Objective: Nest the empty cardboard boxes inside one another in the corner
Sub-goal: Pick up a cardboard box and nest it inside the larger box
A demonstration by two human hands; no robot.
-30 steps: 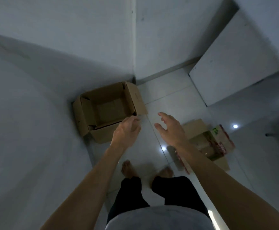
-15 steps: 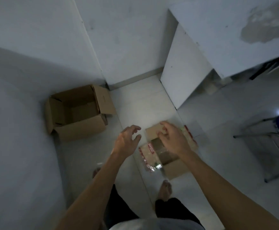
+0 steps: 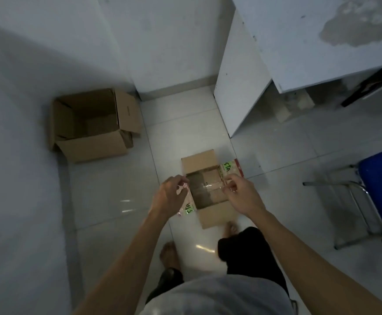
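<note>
A large open cardboard box stands in the corner at the left, against the wall, its flaps up and its inside empty. A smaller open cardboard box with printed, taped side flaps sits on the white tiled floor in front of my feet. My left hand grips the small box's left flap with curled fingers. My right hand pinches its right flap. The two hands are on opposite sides of the opening, and the small box rests on the floor.
A white desk with a side panel stands at the right, close behind the small box. A metal-framed chair with a blue seat is at the far right. Grey walls close the left and back.
The view turned from the corner box to the small box. Both hands came down from open in the air onto the small box's side flaps and closed on them.
</note>
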